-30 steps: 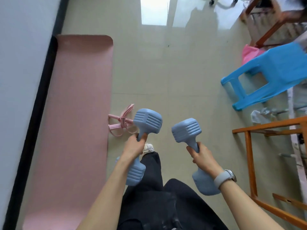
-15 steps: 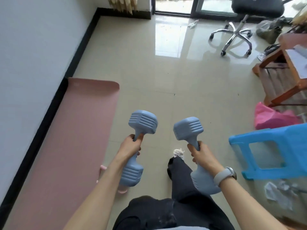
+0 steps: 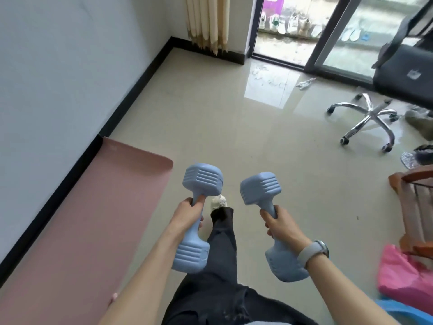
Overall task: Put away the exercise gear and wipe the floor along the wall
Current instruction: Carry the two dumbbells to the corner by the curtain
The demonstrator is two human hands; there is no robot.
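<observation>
Since the earlier frames the view has been lifting: the pink cord on the floor has dropped out of sight, the blue stool has slid to the lower right corner, and the far doorway is now showing, while both dumbbells are staying in the same carry.

The left hand is wrapping its grip around the handle of the left dumbbell, and the right hand, a watch on its wrist, is clenching the handle of the right dumbbell. Each long axis is running away from the body and upward, one head above the grip and one below, the two weights side by side and apart, clear of the floor.

Left of the left grip, the pink yoga mat is lying flat along the wall's black baseboard, nearer that hand. Beyond both grips the tiled floor is opening toward the office chair and sliding glass door. No storage spot is showing, so the carry is probably heading forward.
</observation>
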